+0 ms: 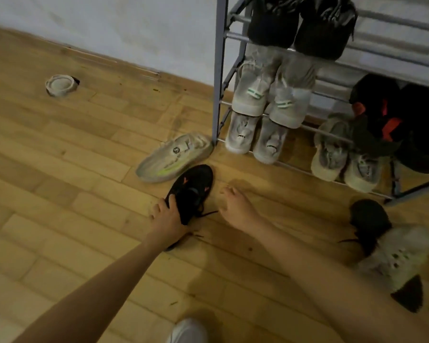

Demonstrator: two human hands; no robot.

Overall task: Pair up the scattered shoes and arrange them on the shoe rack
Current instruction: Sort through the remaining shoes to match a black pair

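Black shoe with orange marks on wooden floor near shoe rack, gripped at heel by left hand, right hand beside it, fingers loosely spread, empty, both arms outstretched, pale sneaker just beyond.

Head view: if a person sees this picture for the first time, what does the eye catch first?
Probably the left hand gripping a black shoe on the wooden floor, centre frame, with the right hand open beside it. Next, the metal shoe rack at upper right, already holding several pairs, and a pale shoe with a yellow-green stripe lying near its leg.
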